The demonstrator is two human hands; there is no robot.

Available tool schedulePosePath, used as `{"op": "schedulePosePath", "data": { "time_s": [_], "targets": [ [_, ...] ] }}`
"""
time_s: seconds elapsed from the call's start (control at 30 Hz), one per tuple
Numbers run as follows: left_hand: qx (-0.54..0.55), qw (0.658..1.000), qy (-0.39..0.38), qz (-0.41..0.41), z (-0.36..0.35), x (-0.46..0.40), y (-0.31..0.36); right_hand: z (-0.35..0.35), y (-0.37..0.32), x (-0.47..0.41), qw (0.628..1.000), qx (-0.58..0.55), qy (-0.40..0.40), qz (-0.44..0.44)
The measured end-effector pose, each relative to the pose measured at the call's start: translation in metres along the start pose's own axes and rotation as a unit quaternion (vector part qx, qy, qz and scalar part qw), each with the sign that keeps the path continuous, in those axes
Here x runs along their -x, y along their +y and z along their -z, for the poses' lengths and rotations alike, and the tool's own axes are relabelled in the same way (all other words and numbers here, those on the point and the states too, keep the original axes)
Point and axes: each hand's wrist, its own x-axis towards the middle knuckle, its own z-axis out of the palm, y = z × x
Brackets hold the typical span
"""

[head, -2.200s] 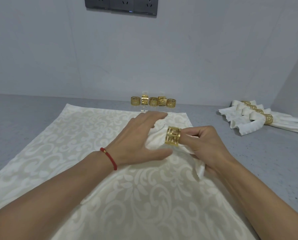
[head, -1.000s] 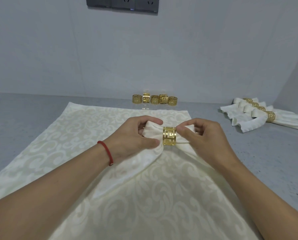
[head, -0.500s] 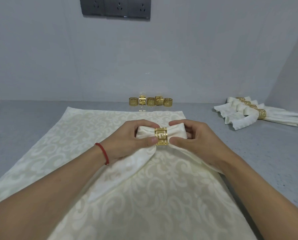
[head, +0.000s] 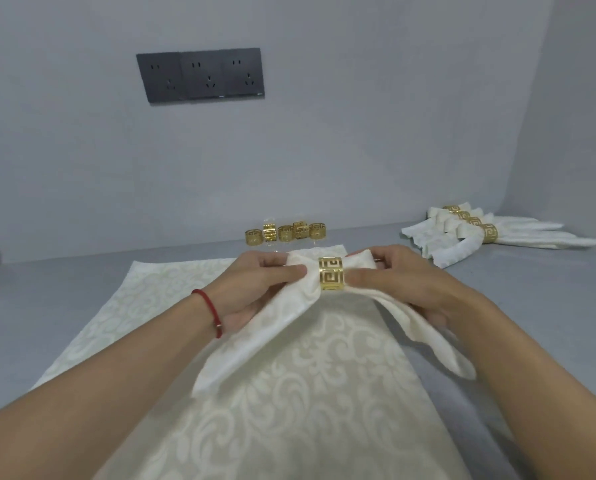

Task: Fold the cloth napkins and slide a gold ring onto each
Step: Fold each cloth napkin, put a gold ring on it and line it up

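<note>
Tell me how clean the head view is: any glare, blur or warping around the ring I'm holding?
Head view: even, soft light with faint shadows; the ring on the napkin shows bright glints but its pattern stays readable; both hands, left hand and right hand, look sharp; wide-angle warping bends the socket panel and stretches the edges.

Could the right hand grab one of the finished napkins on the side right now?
Probably not yet. The right hand is busy gripping the napkin beside its gold ring. Nothing blocks the way to the finished napkins, so after letting go it likely could.
</note>
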Motion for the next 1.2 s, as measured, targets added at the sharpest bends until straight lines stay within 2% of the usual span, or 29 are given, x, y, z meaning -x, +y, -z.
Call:
{"op": "schedulePosePath", "data": {
  "time_s": [0.1,0.23,0.33,0.43,0.6,0.77,0.83,1.0,1.2],
  "targets": [
    [-0.004,1.000,-0.013,0.026,-0.027,-0.011,-0.003,0.039,0.002,0.012,0.999,0.031,-0.004,-0.025],
    [-0.024,0.999,-0.006,0.036,-0.084,-0.046,-0.020,0.090,0.021,0.024,0.987,0.144,0.067,-0.006],
    [-0.066,0.997,-0.006,0.032,-0.141,-0.079,-0.036,0.132,0.048,0.021,0.958,0.255,0.133,-0.010],
    [-0.119,0.993,0.011,0.018,-0.194,-0.117,-0.045,0.171,0.078,0.010,0.912,0.342,0.221,-0.052],
    [-0.191,0.980,0.051,-0.025,-0.255,-0.187,-0.048,0.213,0.109,-0.009,0.868,0.333,0.345,-0.128],
    [-0.212,0.969,0.122,-0.035,-0.297,-0.253,-0.036,0.225,0.145,-0.022,0.817,0.282,0.500,-0.059],
    [-0.225,0.965,0.136,-0.027,-0.305,-0.275,-0.031,0.224,0.151,-0.025,0.809,0.282,0.514,-0.052],
    [-0.254,0.952,0.171,-0.027,-0.320,-0.312,-0.031,0.226,0.157,-0.033,0.809,0.323,0.486,-0.071],
    [-0.349,0.916,0.192,-0.049,-0.322,-0.315,-0.047,0.219,0.161,-0.037,0.817,0.332,0.462,-0.093]
  ]
}}
